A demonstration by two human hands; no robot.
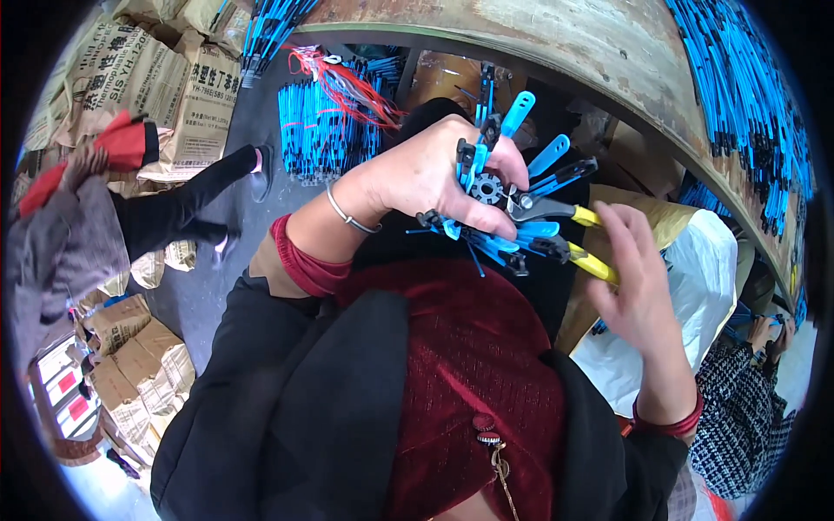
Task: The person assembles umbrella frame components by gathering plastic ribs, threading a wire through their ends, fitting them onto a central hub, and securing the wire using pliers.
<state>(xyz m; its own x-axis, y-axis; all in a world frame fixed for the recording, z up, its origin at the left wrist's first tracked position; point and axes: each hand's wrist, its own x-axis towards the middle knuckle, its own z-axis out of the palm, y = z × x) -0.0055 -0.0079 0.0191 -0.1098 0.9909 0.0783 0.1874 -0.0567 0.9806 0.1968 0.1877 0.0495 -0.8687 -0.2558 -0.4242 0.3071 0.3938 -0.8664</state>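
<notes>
My left hand (427, 169) is closed round a blue-and-black frame (488, 187), a dark round toothed hub with several blue paddle-ended arms and black clips fanning out from it. The yellow-handled pliers (592, 263) are in my right hand (638, 278), with thumb and fingers on the two spread handles. Their metal jaws reach the right side of the hub, beside my left thumb. Whether the jaws grip anything there is too small to tell. I hold both things above my lap.
A wooden table (556, 26) curves across the top, bearing blue rods (751, 113). Bundled blue rods (326, 130) with red strings (347, 82) stand on the floor. Printed brown sacks (195, 113) lie left, near a walking person (87, 226). A white sack (699, 278) and another person (738, 417) are right.
</notes>
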